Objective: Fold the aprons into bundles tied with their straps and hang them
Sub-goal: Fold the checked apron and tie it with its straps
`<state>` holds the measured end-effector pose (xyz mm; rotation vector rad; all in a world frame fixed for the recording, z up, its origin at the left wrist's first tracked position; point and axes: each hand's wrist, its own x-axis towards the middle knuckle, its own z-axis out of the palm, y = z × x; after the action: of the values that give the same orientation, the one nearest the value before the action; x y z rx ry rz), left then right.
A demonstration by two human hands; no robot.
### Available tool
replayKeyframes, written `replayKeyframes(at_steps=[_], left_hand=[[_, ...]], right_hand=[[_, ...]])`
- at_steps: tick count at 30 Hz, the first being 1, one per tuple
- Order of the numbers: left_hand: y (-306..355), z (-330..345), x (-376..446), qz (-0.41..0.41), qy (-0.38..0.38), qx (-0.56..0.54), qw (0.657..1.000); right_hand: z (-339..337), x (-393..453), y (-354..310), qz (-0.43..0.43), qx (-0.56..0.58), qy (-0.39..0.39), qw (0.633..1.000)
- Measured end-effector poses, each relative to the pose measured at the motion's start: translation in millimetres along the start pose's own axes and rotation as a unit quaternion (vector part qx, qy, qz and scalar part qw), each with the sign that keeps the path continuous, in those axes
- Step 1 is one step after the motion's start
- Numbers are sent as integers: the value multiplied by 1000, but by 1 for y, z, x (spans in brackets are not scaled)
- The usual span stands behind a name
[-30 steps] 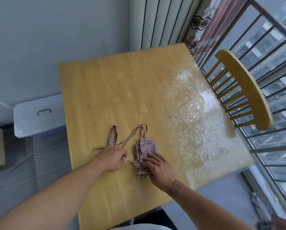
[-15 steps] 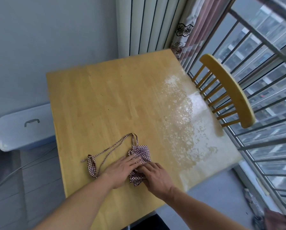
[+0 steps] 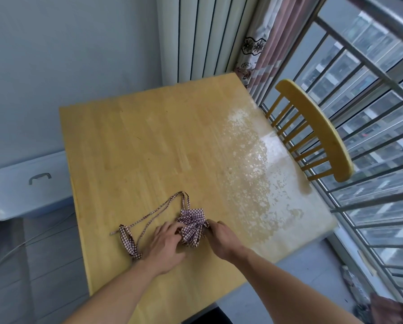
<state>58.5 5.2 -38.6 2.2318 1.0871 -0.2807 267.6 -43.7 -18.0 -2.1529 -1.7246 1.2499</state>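
A small folded bundle of red-and-white checked apron lies near the front of the wooden table. Its thin straps trail to the left and loop back, ending in a wider checked band. My left hand rests on the bundle's left side, fingers pinching the cloth. My right hand grips the bundle's right edge with thumb and fingers. The underside of the bundle is hidden.
A yellow wooden chair stands at the table's right side, against a metal window railing. A white box with a handle sits left of the table. Curtains hang at the back right. The table's right part is worn and shiny.
The bundle has been gathered tighter between both hands. My left hand moved from the strap onto the bundle, and the wide strap end now lies further left and nearer the front edge.
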Motion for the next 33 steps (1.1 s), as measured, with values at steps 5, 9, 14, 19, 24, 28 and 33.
replayKeyframes(at_steps=[5,9,14,19,24,28,33], left_hand=[[11,-17,14,-129,-3,-107,986],[6,-13,26,-221,-6,-170,960],[11,-9,36,-287,-5,-190,939],[11,-11,44,-337,37,-190,922],[17,-9,48,-282,34,-171,944],[15,-12,48,-284,34,-271,919],[-2,-18,32,-257,-33,-560,787]], right_hand=[[-6,26,-7,90,14,-11,996],[-8,36,-10,113,37,-15,993],[-5,42,1,174,80,-15,981],[4,46,6,203,107,58,971],[-1,55,6,152,62,30,986],[-6,57,9,139,104,4,985],[-17,48,4,127,290,-56,947]])
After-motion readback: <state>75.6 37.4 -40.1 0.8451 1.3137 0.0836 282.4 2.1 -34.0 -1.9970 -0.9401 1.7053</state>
